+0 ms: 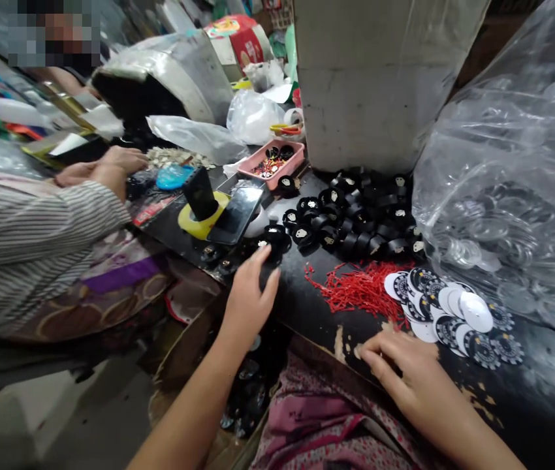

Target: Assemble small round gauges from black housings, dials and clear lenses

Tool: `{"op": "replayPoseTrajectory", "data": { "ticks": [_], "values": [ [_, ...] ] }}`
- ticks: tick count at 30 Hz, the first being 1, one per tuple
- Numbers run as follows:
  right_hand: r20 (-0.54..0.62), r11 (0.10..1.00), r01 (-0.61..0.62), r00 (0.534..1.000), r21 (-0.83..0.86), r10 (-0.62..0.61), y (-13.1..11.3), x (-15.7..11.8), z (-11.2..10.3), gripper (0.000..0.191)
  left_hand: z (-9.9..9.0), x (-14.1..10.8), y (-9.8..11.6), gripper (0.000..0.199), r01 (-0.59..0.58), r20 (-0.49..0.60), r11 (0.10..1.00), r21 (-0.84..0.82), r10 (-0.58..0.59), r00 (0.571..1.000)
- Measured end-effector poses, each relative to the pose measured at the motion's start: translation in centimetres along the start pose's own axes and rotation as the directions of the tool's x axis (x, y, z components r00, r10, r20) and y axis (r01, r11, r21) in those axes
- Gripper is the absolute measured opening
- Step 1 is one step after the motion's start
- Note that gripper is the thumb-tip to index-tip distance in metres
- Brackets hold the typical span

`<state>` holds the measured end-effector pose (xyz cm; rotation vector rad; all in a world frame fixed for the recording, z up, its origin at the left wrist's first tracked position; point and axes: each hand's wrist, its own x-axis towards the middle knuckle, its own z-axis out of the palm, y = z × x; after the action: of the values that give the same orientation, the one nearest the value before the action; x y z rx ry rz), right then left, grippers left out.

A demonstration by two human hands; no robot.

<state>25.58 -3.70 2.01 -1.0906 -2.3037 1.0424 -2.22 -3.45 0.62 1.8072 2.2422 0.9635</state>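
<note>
My left hand [251, 297] stretches forward with thumb and fingers apart. Its fingertips reach the nearest of the small black round cases, one [275, 234] lying at the left end of a large heap [356, 219]. At the table's front edge rests my right hand [405, 365], palm down, its thumb and fingertips drawn together; whatever is between them, if anything, is hidden. Just beyond it lie a pile of thin red pointers [363, 287] and a spread of round dial discs [454, 313], some with black printed faces, others showing white.
A phone [236, 215] leans by a yellow tape roll [204, 215]. Behind are a pink tray [272, 163] of small parts and a tall cardboard box [360, 85]. Right stands a plastic bag [512, 215] of clear discs. A co-worker's hands [106, 166] are at left.
</note>
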Motion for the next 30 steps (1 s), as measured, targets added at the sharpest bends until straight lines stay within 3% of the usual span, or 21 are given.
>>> {"op": "replayPoseTrajectory", "data": {
  "ticks": [3, 5, 7, 11, 14, 16, 18, 20, 25, 27, 30],
  "values": [
    [-0.029, 1.0, -0.021, 0.999, 0.013, 0.021, 0.3, -0.6, -0.1, 0.021, 1.9, 5.5, -0.5, 0.045, -0.016, -0.031, 1.0, 0.011, 0.016, 0.999],
    [-0.037, 0.999, -0.022, 0.999, 0.026, 0.023, 0.4, -0.8, -0.1, 0.021, 3.2, 7.1, -0.6, 0.034, -0.038, -0.022, 0.999, 0.01, 0.038, 0.999],
    [-0.019, 0.999, -0.027, 0.999, 0.041, 0.028, 0.5, -0.7, 0.0, 0.02, 4.2, 7.0, -0.3, 0.024, -0.065, -0.004, 0.998, 0.009, 0.065, 0.998],
    [0.031, 0.997, -0.07, 0.997, 0.027, 0.069, 0.3, -0.4, 0.3, 0.019, 5.3, 4.6, 1.4, 0.013, -0.124, 0.043, 0.992, 0.004, 0.124, 0.991],
    [0.059, 0.997, -0.076, 0.995, 0.015, 0.075, 0.2, -0.5, 0.2, 0.02, 5.0, 3.6, 2.4, 0.014, -0.152, 0.042, 0.988, -0.006, 0.152, 0.988],
    [0.053, 0.997, -0.07, 0.996, 0.017, 0.069, 0.2, -0.7, 0.2, 0.02, 4.3, 4.5, 2.4, 0.019, -0.153, 0.0, 0.988, 0.001, 0.153, 0.988],
    [0.028, 0.998, -0.06, 0.998, 0.012, 0.06, 0.2, -1.0, 0.4, 0.021, 3.3, 7.1, 2.0, 0.028, -0.143, -0.057, 0.989, 0.031, 0.145, 0.988],
    [-0.014, 0.999, -0.041, 0.999, -0.012, 0.04, 0.4, -1.2, 0.9, 0.023, 2.5, 11.2, 1.6, 0.034, -0.132, -0.085, 0.988, 0.083, 0.139, 0.987],
    [-0.181, 0.984, 0.104, 0.975, -0.144, -0.13, 2.3, -1.4, 3.4, 0.021, 2.7, 21.4, 1.1, 0.034, -0.175, 0.061, 0.949, 0.263, 0.164, 0.985],
    [-0.256, 0.973, 0.16, 0.946, -0.164, -0.199, 3.3, -1.3, 4.5, 0.021, 3.2, 23.1, 1.2, 0.038, -0.214, 0.139, 0.922, 0.322, 0.178, 0.974],
    [-0.355, 0.968, 0.198, 0.903, -0.153, -0.24, 4.2, -1.0, 5.3, 0.022, 3.6, 23.7, 1.6, 0.037, -0.256, 0.232, 0.888, 0.383, 0.175, 0.957]
  ]
}}
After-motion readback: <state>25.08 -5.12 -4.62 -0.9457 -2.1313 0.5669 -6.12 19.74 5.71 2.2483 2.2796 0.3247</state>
